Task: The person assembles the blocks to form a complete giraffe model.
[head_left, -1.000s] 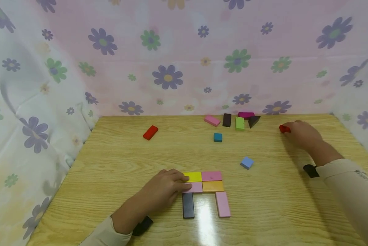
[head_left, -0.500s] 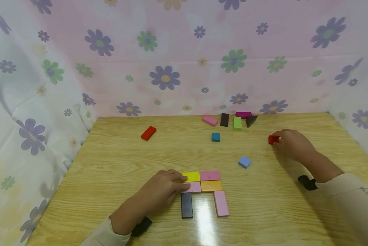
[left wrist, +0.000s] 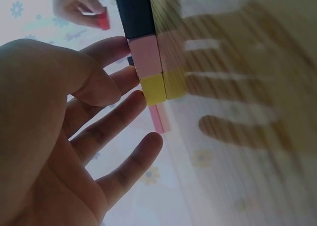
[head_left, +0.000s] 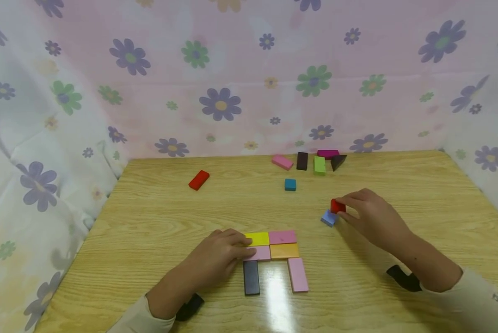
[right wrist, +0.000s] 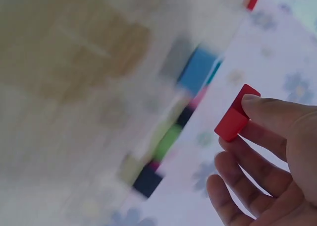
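Dark block (head_left: pixel 251 277): lay on the bench (head_left: pixel 169 208), near left of the orange block (head_left: pixel 284 251). Pale block (head_left: pixel 298 274): lay just nearer than the orange block. Left hand (head_left: pixel 217 256): fingers spread, tips touching the lilac block (head_left: pixel 263 253), left of the orange block, and the yellow block (head_left: pixel 258 239) behind. Rose block (head_left: pixel 282 237): adjoined the orange block's far side. Blue block (head_left: pixel 328 218): lay beyond it, rightward. Right hand (head_left: pixel 371 216): farther right, pinched a red block (head_left: pixel 336 206) by the blue one; contact could not be told. Teal block (head_left: pixel 290 186): lay well beyond the orange block.
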A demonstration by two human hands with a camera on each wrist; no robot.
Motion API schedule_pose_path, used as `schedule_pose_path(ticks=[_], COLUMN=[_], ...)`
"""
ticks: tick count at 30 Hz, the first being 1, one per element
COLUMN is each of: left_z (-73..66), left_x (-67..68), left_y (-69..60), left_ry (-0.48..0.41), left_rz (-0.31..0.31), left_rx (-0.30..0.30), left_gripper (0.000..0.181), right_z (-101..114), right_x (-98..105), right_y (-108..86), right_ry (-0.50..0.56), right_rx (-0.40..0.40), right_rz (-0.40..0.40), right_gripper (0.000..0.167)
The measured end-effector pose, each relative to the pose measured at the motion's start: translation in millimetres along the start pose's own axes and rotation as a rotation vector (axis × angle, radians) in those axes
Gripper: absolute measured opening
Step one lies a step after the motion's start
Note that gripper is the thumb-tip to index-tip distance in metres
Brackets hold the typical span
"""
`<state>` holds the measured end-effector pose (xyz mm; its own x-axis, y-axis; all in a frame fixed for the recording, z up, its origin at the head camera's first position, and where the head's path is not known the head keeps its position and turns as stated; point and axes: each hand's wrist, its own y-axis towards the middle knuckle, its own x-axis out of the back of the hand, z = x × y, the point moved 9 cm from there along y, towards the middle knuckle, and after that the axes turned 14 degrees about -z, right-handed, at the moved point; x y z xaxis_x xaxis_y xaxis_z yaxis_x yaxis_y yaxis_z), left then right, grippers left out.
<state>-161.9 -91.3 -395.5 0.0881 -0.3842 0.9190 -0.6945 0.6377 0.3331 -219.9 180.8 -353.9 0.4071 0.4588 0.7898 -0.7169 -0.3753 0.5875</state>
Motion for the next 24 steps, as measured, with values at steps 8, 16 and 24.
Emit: schedule_pose_path(ticks=[8, 16, 24], left_z=[0.3, -0.1, 0.0], left_x=[0.9, 1.3, 0.2], left_y=[-1.4, -1.0, 0.0], left_ry=[0.001, -0.003, -0.004], left_rz=[-0.016, -0.007, -0.003], left_rx=[-0.004, 0.003, 0.006], left_gripper=[0.026, 0.027, 0.028], right_z=[71.6, 127.4, 181.6], right_x=[11.2, 11.3, 0.8], right_y=[-7.5, -19.8, -34.0], right_ry=[0.049, 0.196, 0.268], right_rx=[0.185, 0.295, 0.457], right_rz=[-0.154, -0.208, -0.211], right_gripper=[0.042, 0.023, 0.019])
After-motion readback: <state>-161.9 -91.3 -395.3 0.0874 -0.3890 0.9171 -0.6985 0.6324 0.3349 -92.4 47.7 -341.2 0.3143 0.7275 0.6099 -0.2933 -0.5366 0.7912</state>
